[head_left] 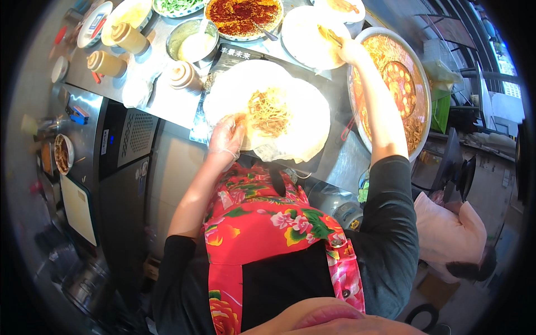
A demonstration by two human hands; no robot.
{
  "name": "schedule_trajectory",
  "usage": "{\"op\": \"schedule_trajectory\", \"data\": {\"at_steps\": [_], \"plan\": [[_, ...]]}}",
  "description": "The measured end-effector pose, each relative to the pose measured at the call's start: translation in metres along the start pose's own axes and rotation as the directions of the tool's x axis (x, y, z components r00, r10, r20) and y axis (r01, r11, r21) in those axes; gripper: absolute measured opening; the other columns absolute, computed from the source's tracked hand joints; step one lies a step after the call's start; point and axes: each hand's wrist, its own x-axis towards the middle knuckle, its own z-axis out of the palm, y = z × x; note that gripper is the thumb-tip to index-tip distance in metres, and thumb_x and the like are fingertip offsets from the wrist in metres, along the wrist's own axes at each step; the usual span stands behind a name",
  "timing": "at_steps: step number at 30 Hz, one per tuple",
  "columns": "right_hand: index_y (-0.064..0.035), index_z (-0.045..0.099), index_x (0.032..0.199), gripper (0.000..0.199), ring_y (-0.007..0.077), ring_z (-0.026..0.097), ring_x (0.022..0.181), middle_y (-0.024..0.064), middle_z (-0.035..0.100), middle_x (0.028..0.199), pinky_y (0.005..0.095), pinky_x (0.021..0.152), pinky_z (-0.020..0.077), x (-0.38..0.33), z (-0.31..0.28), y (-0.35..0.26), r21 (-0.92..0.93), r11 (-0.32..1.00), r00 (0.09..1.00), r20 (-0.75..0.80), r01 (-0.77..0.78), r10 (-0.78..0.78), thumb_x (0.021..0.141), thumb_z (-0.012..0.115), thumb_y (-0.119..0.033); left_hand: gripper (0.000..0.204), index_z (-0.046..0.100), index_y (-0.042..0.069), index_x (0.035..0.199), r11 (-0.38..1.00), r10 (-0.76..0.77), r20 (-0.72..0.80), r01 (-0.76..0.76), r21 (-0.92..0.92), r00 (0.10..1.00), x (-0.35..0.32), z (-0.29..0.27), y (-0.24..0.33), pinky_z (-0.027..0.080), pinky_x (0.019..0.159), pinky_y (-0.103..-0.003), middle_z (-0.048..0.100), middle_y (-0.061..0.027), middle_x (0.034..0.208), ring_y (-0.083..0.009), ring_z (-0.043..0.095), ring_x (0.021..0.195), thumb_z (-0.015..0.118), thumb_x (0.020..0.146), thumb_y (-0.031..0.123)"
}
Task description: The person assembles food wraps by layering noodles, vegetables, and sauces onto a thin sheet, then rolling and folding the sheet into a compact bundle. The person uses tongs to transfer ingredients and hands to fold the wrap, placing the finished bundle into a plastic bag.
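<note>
My left hand (pixel 226 138), in a thin clear glove, is closed at the left edge of a pale round flatbread (pixel 307 125). Its fingertips look pinched on that edge, though glare washes out the detail. A heap of shredded filling (pixel 269 113) lies on the middle of the flatbread, which rests on a dark board (pixel 329 84). My right hand (pixel 352 52) reaches to the far right, over the rim of a white plate (pixel 301 39). Its fingers are closed on a yellow-brown strip (pixel 330 36); its exact kind is unclear.
A wide metal basin (pixel 427 106) of red, oily food stands right. Behind are a chili dish (pixel 243 17), a metal bowl (pixel 192 42) and a dish of chopped greens (pixel 177 4). Squeeze bottles (pixel 184 77) stand left. Another person (pixel 449 231) is at the lower right.
</note>
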Motion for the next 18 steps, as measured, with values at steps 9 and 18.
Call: {"op": "schedule_trajectory", "data": {"at_steps": [9, 18], "plan": [[-0.0118, 0.051, 0.147, 0.056, 0.0314, 0.067, 0.111, 0.0156, 0.07, 0.12, 0.0427, 0.096, 0.0507, -0.141, -0.054, -0.038, 0.258, 0.923, 0.957, -0.024, 0.287, -0.29, 0.096, 0.066, -0.027, 0.025, 0.064, -0.001, 0.123, 0.988, -0.114, -0.006, 0.112, -0.105, 0.994, 0.0, -0.024, 0.001, 0.05, 0.093, -0.028, 0.068, -0.0062, 0.113, -0.0115, 0.061, 0.103, 0.058, 0.099, 0.006], [-0.0137, 0.047, 0.15, 0.059, 0.0283, 0.067, 0.087, 0.0127, 0.067, 0.092, 0.0425, 0.081, 0.0527, -0.238, -0.01, -0.097, 0.371, 0.927, 0.921, 0.378, -0.061, -0.091, 0.096, 0.065, -0.03, 0.026, 0.065, -0.001, 0.123, 0.99, -0.014, 0.001, 0.014, 0.14, 1.0, 0.065, 0.005, -0.02, 0.051, 0.09, -0.027, 0.07, -0.0052, 0.111, -0.0109, 0.063, 0.099, 0.055, 0.1, 0.005]]}}
